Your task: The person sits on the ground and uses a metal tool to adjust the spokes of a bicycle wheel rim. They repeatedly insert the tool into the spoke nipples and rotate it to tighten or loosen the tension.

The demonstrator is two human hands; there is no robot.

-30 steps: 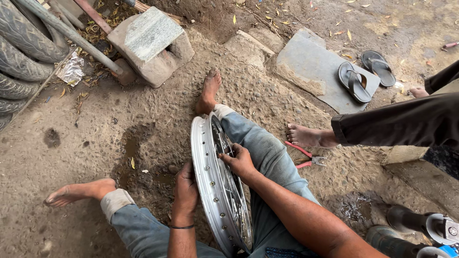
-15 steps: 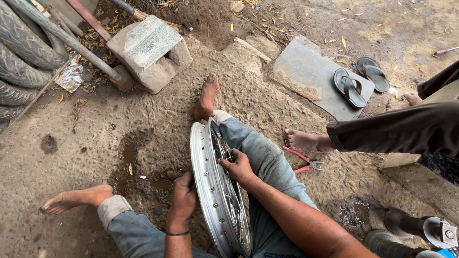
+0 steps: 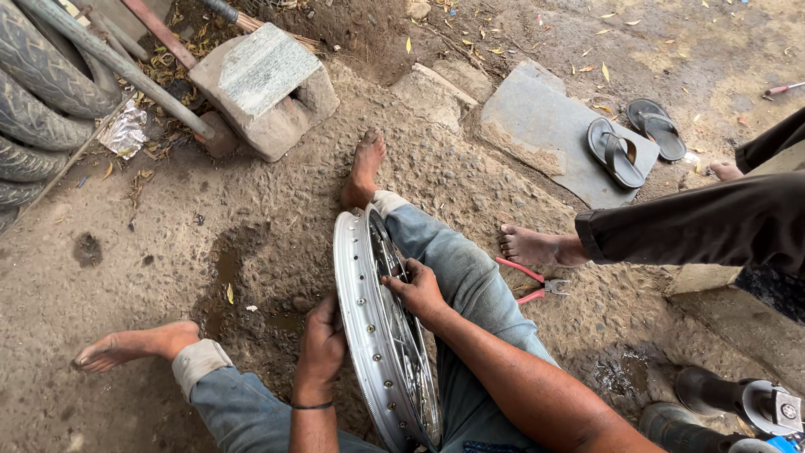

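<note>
The left hand (image 3: 321,346) closes its fingers on the outer edge of the upright spoked wheel rim (image 3: 369,335) between the legs, the right hand (image 3: 417,291) pinching a spoke just beyond, so a slackened grip could tip the rim onto the dirt.

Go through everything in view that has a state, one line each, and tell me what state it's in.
Wheel rim: upright on edge between the person's legs, bare, no tyre.
Left hand: gripping the rim's outer edge.
Right hand: fingers in among the spokes.
Pliers: lying on the ground, untouched, jaws hard to make out.
Sandals: off, lying side by side on the stone slab.
Tyres: stacked at the left edge.
</note>
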